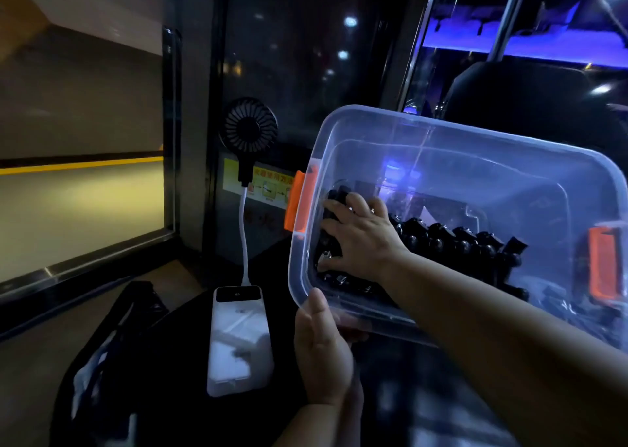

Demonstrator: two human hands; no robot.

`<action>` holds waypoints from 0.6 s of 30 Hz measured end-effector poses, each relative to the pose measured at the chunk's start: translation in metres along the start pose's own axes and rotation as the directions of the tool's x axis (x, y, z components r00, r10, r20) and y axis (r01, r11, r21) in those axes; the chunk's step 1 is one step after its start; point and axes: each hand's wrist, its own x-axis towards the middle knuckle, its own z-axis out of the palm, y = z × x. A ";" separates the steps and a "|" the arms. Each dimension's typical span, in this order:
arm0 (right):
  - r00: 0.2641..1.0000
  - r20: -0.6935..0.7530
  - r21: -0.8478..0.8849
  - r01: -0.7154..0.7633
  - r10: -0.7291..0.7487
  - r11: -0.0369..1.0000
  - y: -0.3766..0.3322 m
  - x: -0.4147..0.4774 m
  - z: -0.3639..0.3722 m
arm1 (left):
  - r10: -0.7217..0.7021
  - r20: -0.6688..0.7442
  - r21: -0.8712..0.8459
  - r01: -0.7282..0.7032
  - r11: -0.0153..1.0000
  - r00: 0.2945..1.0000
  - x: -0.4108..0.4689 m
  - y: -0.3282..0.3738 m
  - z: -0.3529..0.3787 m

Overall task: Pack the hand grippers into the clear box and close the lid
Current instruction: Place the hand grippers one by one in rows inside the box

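The clear box [475,147] with orange latches is tilted toward me at the right of the head view. My left hand [323,348] grips its near left corner, thumb over the rim and fingers beneath. A row of several black hand grippers [458,239] lies along the box floor. My right hand [360,239] reaches inside at the left end, with fingers and thumb spread round a black hand gripper [334,195] there. No lid is in view.
A white power bank [239,338] lies on the dark surface left of the box, with a small black fan [248,130] on a white stalk plugged into it. A black bag [112,344] sits at the lower left. Glass panels stand behind.
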 end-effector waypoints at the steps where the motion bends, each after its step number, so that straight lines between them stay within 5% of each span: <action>1: 1.000 0.002 -0.014 0.003 -0.003 1.000 0.000 0.001 0.000 | -0.012 -0.011 -0.016 0.011 1.000 1.000 0.001 -0.001 0.000; 18: 0.997 0.064 -0.019 0.044 -0.043 0.999 -0.009 0.006 0.018 | 0.041 -0.016 0.095 -0.040 0.995 0.999 -0.002 -0.008 -0.002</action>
